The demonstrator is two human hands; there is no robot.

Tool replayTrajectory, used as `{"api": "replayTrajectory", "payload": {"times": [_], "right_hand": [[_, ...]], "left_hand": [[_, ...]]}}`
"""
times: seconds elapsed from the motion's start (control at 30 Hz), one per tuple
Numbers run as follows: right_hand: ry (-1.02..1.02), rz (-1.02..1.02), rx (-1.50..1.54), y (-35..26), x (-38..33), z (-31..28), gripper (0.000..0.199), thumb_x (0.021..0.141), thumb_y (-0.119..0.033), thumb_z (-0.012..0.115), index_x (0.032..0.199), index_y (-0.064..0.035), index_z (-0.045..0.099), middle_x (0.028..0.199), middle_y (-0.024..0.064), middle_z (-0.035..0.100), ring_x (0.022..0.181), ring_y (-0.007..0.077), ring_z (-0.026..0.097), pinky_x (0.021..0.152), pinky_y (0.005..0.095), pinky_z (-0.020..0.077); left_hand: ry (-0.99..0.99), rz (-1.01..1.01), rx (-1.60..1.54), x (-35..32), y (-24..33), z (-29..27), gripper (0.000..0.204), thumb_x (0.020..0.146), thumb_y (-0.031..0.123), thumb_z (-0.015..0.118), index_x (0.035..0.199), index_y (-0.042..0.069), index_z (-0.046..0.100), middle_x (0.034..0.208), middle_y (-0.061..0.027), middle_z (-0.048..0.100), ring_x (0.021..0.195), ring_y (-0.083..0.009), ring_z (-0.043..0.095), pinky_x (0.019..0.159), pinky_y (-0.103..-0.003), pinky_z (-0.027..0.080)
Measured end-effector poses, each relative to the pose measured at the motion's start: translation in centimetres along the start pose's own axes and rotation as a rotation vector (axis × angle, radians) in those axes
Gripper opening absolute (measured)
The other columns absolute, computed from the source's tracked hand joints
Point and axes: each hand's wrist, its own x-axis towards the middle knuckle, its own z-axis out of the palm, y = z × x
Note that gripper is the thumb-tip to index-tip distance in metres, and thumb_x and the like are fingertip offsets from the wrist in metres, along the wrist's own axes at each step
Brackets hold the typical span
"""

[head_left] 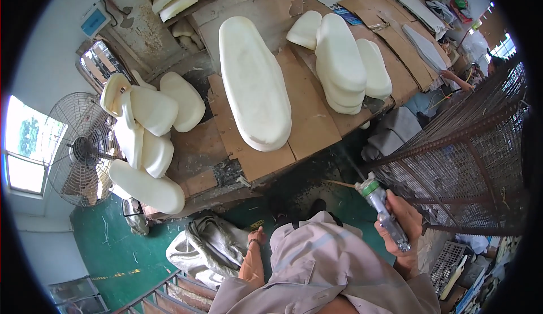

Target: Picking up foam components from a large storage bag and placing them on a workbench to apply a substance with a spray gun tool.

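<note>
My right hand [403, 219] grips a metal spray gun [383, 209] with a green-and-white cap, its nozzle pointing up and left toward the workbench. My left hand [257, 238] hangs low beside my body, fingers curled, with nothing visible in it. A long cream foam cushion [253, 82] lies flat on the cardboard-covered workbench [308, 124] ahead of me. To its right stands a stack of similar foam cushions [339, 62].
More foam pieces [150, 138] are piled at the bench's left end. A round floor fan [76, 147] stands left. A wire mesh cage [472, 155] stands at the right, a crumpled grey sheet [206, 252] on the green floor. Another person's arm [455, 79] works far right.
</note>
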Motion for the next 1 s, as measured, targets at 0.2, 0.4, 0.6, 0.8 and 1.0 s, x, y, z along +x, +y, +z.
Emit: {"api": "replayTrajectory", "payload": {"times": [0.2, 0.4, 0.6, 0.8, 1.0], "right_hand": [[-0.026, -0.027, 0.049, 1.0, -0.8, -0.7, 0.053, 0.075, -0.007, 0.073, 0.124, 0.0078, 0.061, 0.077, 0.0131, 0.061, 0.063, 0.0240, 0.061, 0.058, 0.0338, 0.0483], [-0.050, -0.025, 0.064, 2.7, -2.4, -2.1, 0.053, 0.076, -0.007, 0.071, 0.126, 0.0073, 0.061, 0.077, 0.0127, 0.060, 0.062, 0.0243, 0.060, 0.057, 0.0336, 0.0478], [-0.171, -0.033, 0.148, 4.5, -4.5, -4.0, 0.052, 0.077, -0.006, 0.069, 0.126, 0.0067, 0.061, 0.077, 0.0132, 0.061, 0.061, 0.0245, 0.060, 0.055, 0.0338, 0.0467], [-0.178, -0.003, 0.160, 5.4, -5.5, -5.5, 0.050, 0.078, -0.007, 0.067, 0.126, 0.0038, 0.062, 0.072, 0.0119, 0.060, 0.058, 0.0231, 0.060, 0.052, 0.0335, 0.0456], [-0.270, 0.027, 0.203, 7.4, -6.9, -7.0, 0.050, 0.077, -0.009, 0.069, 0.126, 0.0011, 0.063, 0.074, 0.0133, 0.063, 0.059, 0.0241, 0.062, 0.054, 0.0335, 0.0475]], "left_hand": [[0.048, -0.135, -0.137, -2.5, -2.6, 0.8, 0.041, 0.086, 0.042, 0.076, 0.096, 0.003, 0.072, 0.082, -0.0089, 0.070, 0.067, -0.0208, 0.067, 0.060, -0.037, 0.055], [-0.021, -0.085, -0.399, -5.5, 2.7, 3.8, 0.027, 0.086, 0.029, 0.076, 0.094, 0.005, 0.065, 0.077, -0.0061, 0.066, 0.067, -0.0238, 0.068, 0.061, -0.041, 0.059], [-0.067, 0.072, -0.449, -6.9, 7.5, 5.5, 0.043, 0.092, 0.031, 0.073, 0.120, 0.003, 0.057, 0.091, -0.0081, 0.068, 0.076, -0.0217, 0.070, 0.068, -0.040, 0.062], [-0.086, 0.300, -0.639, -10.9, 15.1, 7.6, 0.035, 0.095, 0.024, 0.069, 0.121, 0.004, 0.058, 0.100, -0.0108, 0.068, 0.084, -0.0230, 0.070, 0.074, -0.039, 0.062], [-0.145, 0.538, -0.774, -15.2, 23.8, 7.5, 0.032, 0.100, 0.021, 0.062, 0.124, 0.002, 0.055, 0.105, -0.0113, 0.066, 0.094, -0.0248, 0.068, 0.084, -0.042, 0.060]]}}
